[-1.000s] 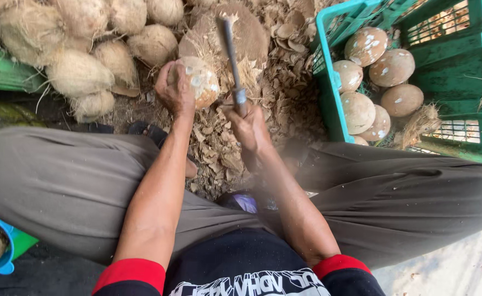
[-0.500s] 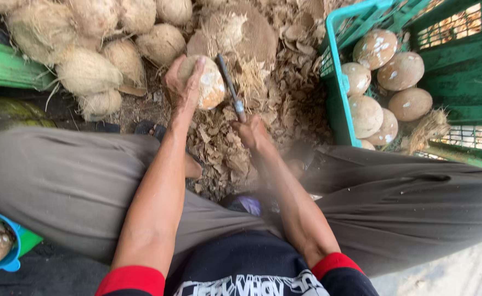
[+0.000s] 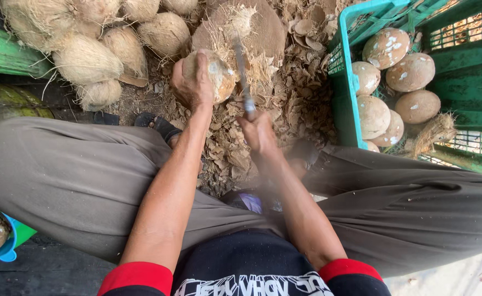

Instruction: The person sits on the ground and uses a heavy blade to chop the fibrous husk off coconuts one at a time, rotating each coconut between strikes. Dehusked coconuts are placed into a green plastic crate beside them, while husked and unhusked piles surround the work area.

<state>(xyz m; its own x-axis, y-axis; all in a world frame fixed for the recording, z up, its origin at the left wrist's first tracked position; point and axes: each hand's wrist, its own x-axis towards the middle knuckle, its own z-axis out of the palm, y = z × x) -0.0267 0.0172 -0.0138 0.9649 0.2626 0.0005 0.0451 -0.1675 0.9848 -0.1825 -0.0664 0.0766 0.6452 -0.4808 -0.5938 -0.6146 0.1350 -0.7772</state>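
In the head view, a partly husked coconut (image 3: 214, 74) is gripped from its left side by the left hand (image 3: 192, 82), fingers wrapped over its top, and it is held against a round wooden block (image 3: 257, 30) above a floor littered with husk chips (image 3: 230, 148). A long knife (image 3: 242, 68) is clasped by its handle in the right hand (image 3: 258, 131), the blade laid just beside the coconut's right flank. The coconut is judged hard, stiff and fairly heavy, with a fibrous, rough surface that should give grip rather than slip; it is best held on the side away from the blade, as is done here. Unhusked fibrous coconuts (image 3: 87, 55) are piled at upper left, and cleaned brown ones (image 3: 394, 82) are gathered in a green crate (image 3: 342, 71) at right.
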